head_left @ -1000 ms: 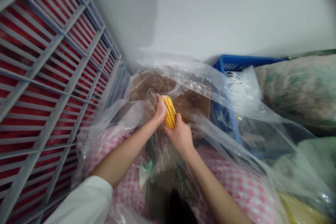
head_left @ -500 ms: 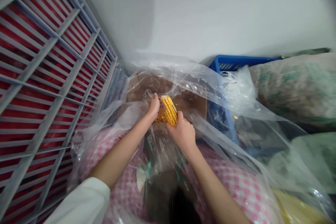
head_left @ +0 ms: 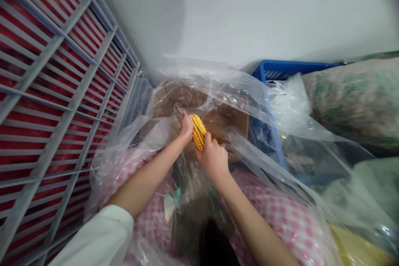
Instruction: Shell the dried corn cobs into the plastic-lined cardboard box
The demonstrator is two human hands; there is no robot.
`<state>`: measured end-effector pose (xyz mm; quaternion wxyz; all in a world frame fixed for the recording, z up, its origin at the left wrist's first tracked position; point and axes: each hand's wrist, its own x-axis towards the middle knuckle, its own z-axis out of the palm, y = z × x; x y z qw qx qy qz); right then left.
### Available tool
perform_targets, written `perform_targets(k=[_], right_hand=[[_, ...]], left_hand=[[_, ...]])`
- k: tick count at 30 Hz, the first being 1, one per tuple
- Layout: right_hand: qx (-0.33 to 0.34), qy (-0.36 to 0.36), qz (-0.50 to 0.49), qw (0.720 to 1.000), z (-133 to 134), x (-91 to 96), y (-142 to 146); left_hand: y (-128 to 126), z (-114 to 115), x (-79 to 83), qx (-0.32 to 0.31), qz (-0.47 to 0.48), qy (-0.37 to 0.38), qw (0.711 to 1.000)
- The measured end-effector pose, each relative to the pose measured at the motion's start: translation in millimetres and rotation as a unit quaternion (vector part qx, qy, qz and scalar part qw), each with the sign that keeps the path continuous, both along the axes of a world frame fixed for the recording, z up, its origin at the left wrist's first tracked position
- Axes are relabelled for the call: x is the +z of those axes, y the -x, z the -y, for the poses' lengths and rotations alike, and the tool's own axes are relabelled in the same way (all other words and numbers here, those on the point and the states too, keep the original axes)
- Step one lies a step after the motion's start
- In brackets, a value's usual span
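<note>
A yellow ear of corn tilts between my two hands, with a dark gap running along its rows of kernels. My left hand is closed at its upper left end. Around the lower right part, the fingers of my right hand are wrapped, thumb lying along the kernels. Beneath the hands is a cardboard box lined with a clear plastic sheet. Loose kernels lie in it, partly hidden by the ear and my right hand.
A slatted crate with red contents stands close on the left. To the right are a blue basket, a white plastic bag and a bulging sack. A pale wall rises behind. Plastic drapes over my pink checked legs.
My left hand has closed on the upper end of the ear, which has turned so its dark gap shows more. The view has shifted slightly.
</note>
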<state>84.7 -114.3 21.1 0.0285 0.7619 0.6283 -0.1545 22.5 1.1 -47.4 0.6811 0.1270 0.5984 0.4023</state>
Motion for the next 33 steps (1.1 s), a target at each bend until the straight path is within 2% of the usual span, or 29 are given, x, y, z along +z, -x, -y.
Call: perform_targets(k=[7,13,18,23,25,28,33], right_hand=[[0.001,0.000,-0.004,1.000,-1,2.4,-2],[-0.020,0.003,-0.032,0.999,0,5.6,-2],[-0.089,-0.024,-0.150,0.984,-5,16.3,-12],[-0.115,0.042,-0.286,0.951,-10,16.2,-20],[-0.120,0.041,-0.272,0.954,-8,14.3,-18],[-0.121,0.026,-0.193,0.973,-5,13.0,-13],[-0.079,-0.011,-0.149,0.986,-1,9.9,-7]], left_hand=[[-5,3,19.4,0.027,-0.004,0.041,0.999],[-6,4,28.0,0.050,0.012,0.035,0.998],[-1,-2,42.5,0.052,0.041,0.007,0.998],[4,-4,52.8,0.016,0.038,-0.005,0.999],[6,-4,52.7,-0.017,0.068,0.027,0.997],[6,-3,50.4,-0.057,0.116,0.077,0.989],[5,-2,47.7,-0.045,0.099,0.074,0.991]])
